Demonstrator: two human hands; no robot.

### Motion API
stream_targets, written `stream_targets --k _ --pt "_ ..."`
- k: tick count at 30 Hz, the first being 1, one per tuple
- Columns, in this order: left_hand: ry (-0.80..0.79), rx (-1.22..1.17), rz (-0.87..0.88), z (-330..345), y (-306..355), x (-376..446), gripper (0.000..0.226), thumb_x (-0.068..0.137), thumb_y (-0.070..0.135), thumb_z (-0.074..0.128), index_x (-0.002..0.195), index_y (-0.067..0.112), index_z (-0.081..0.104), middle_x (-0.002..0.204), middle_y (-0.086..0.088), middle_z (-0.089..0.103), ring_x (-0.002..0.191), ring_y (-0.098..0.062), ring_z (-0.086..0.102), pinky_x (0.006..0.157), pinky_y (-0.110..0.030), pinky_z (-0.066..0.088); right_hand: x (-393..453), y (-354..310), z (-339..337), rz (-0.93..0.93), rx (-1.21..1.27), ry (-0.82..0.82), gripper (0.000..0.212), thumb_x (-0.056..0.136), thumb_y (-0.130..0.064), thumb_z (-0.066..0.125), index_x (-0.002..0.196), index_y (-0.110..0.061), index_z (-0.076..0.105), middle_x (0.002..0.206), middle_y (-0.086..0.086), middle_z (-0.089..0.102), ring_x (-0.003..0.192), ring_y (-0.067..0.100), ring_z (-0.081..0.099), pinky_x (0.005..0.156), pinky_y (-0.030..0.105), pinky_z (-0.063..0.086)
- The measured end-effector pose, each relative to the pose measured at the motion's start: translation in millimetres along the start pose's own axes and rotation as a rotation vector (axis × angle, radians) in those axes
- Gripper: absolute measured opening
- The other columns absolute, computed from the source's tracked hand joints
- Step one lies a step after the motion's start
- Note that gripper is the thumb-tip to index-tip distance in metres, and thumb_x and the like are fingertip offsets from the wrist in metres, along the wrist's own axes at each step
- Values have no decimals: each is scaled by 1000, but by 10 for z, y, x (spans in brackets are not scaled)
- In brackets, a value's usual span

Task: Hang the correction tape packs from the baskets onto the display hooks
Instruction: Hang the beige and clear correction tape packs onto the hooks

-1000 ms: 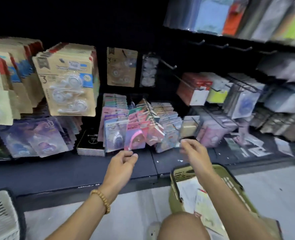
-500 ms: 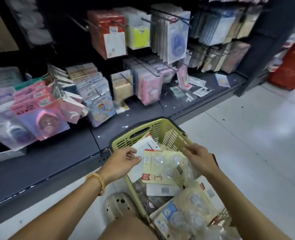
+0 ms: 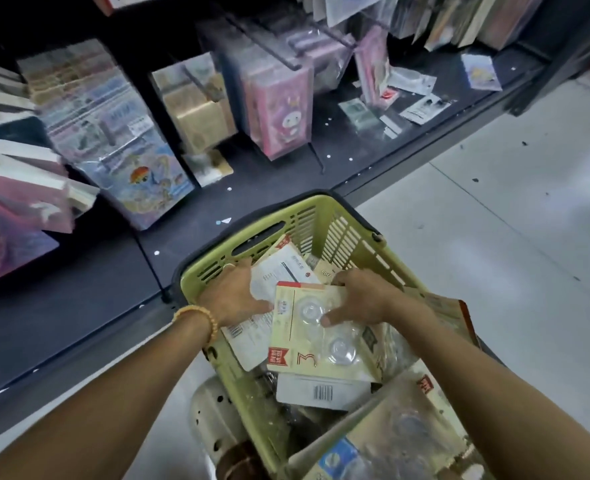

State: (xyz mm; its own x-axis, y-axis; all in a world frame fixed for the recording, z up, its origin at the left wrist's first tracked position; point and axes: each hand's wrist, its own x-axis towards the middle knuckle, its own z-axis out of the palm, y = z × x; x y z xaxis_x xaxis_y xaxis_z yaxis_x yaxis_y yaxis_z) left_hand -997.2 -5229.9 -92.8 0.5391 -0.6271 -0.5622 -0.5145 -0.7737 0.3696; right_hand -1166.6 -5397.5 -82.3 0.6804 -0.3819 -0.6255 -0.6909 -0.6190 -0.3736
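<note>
A green plastic basket (image 3: 324,220) stands on the floor below me, filled with several cream-coloured correction tape packs. Uppermost lies a pack (image 3: 307,344) with clear blisters and a red "3". My right hand (image 3: 362,299) grips its top right edge, thumb on the blister front. My left hand (image 3: 234,296) holds the pack's left edge, fingers reaching under it and over white-backed packs (image 3: 279,275). Another pack lies face down showing a barcode (image 3: 323,393). Display hooks (image 3: 269,46) with hanging goods run above the dark shelf.
A dark shelf base (image 3: 78,306) runs in front of the basket, with pink (image 3: 283,112) and colourful (image 3: 130,161) hanging packs above it and loose small items (image 3: 421,109) lying at the right. A grey stool (image 3: 210,424) sits under me. Pale floor (image 3: 511,237) opens to the right.
My view has swung down from the hooks to the basket. Both hands dropped into the basket and took hold of the top pack.
</note>
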Motion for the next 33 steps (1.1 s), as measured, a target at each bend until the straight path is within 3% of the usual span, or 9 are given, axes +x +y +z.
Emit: stream_targets --k 6,10,15,19,22,24,28,30,33 --pt "-68 -132 -36 -12 -42 74 48 75 28 88 107 23 53 106 3 71 91 -19 72 80 -42 62 -21 132 -59 -4 130 58 45 72 -48 87 101 -22 65 98 -3 71 86 17 68 82 40 59" --pt "-88 -240 -69 -36 -40 76 62 64 21 95 107 23 50 109 1 71 96 -23 71 83 -45 62 -12 133 -51 -26 186 90 40 75 -44 86 97 -19 64 96 0 70 85 17 67 82 41 58" --pt "15 -287 -48 -152 -10 -44 49 70 27 92 100 21 54 95 4 72 79 -15 73 64 -33 61 -40 154 -149 -97 312 106 31 76 -38 86 89 -19 65 99 2 71 93 18 67 85 41 57" --pt "127 -508 28 -389 66 -200 36 74 24 90 100 21 65 88 3 77 71 -16 76 63 -35 62 -96 90 -325 -132 529 229 29 77 -30 87 82 -15 62 93 11 72 81 18 68 77 39 56" --pt "164 -677 42 -560 99 -357 22 79 22 86 96 17 74 83 0 79 70 -17 76 61 -33 62 -179 -41 -453 -172 718 307 22 81 -23 84 83 -10 66 79 5 69 64 10 65 59 25 52" --pt "147 -789 44 -622 83 -466 18 80 18 84 96 17 76 86 -1 79 72 -18 76 60 -30 62 -263 -137 -519 -177 848 314 20 83 -21 82 88 -7 69 77 5 72 61 13 68 54 24 54" --pt "107 -944 46 -617 41 -650 13 78 12 82 89 15 76 86 -6 79 68 -15 75 58 -27 59 -388 -300 -560 -145 1082 369 27 85 -24 80 96 -1 70 94 17 76 76 28 74 75 46 61" --pt "142 -965 50 -599 34 -734 17 78 22 85 91 17 76 95 -8 79 77 -19 76 65 -31 60 -448 -413 -556 -146 1190 382 22 85 -28 80 91 -8 73 99 20 75 91 42 73 88 59 57" --pt "227 -996 73 -649 11 -876 43 63 42 93 100 25 78 116 -9 73 96 -28 74 83 -47 61 -559 -592 -549 -152 1289 355 16 89 -25 76 90 -10 71 102 19 76 94 41 73 88 58 58"
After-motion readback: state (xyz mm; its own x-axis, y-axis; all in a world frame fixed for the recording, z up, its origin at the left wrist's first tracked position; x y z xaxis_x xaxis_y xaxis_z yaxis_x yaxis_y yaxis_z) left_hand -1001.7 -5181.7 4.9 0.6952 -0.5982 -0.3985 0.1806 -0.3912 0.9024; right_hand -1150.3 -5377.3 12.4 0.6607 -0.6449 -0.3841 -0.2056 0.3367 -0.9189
